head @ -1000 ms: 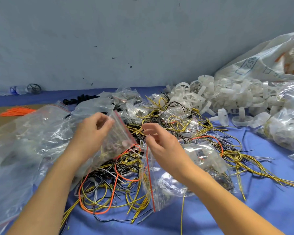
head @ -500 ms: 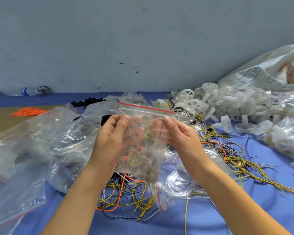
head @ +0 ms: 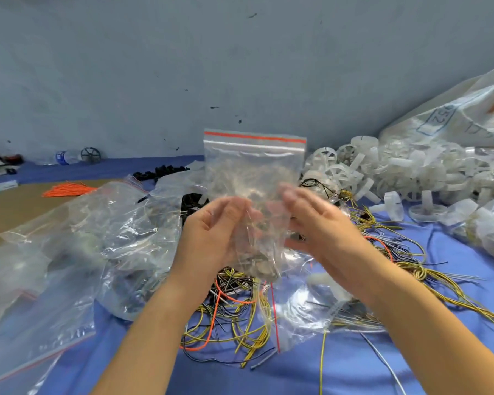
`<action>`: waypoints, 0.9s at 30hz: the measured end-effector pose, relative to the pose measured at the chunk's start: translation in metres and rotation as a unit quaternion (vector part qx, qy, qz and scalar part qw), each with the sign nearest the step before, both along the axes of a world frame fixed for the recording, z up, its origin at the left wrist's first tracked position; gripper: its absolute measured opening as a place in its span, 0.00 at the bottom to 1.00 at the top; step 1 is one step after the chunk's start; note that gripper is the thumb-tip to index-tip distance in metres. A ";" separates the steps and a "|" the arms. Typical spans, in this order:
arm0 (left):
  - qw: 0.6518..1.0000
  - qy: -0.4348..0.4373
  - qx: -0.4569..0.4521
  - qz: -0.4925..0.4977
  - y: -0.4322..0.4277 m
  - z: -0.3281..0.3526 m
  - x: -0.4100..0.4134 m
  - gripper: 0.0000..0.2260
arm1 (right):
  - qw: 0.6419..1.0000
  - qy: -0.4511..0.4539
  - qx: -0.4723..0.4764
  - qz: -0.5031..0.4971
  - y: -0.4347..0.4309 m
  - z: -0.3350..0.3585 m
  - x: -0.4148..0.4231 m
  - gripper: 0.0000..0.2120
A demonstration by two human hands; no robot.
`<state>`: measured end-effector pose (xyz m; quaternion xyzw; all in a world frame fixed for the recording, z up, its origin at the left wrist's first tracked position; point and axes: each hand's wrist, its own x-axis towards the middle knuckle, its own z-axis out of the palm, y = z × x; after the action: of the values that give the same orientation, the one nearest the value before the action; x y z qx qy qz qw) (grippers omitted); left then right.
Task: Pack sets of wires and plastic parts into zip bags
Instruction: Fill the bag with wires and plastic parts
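Head view: zip bag (head: 254, 169) of wires and small parts held upright above the desk (head: 297, 380), gripped low by the curled fingers of the left hand (head: 211, 238); right hand (head: 322, 223) blurred alongside, fingers' state impossible to tell. Judged partway through: filled bags (head: 120, 232) heaped left, loose wires (head: 240, 332) and white plastic parts (head: 405, 172) unpacked. Bag's seal and contents hard to make out.
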<state>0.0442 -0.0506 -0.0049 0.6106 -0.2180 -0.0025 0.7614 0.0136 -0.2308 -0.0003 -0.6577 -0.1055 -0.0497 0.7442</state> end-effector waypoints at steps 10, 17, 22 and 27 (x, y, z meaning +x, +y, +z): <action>0.980 0.102 0.112 -0.126 -0.009 -0.017 0.001 0.17 | 0.996 0.014 -0.061 -0.056 -0.001 -0.015 -0.012 0.06; 0.983 0.140 0.099 -0.068 -0.009 -0.020 -0.001 0.07 | 0.997 0.055 -0.028 -0.043 -0.011 -0.016 -0.021 0.08; 0.986 0.128 0.080 -0.074 -0.016 -0.020 -0.001 0.08 | 0.995 0.093 0.028 0.016 -0.008 -0.020 -0.023 0.08; 0.975 0.084 0.173 -0.112 -0.013 -0.024 -0.001 0.07 | 0.996 0.086 -0.008 0.005 -0.015 -0.018 -0.026 0.09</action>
<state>0.0433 -0.0635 -0.0294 0.7025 -0.2159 -0.1767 0.6547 -0.0120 -0.2461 -0.0185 -0.6653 -0.0452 0.0114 0.7451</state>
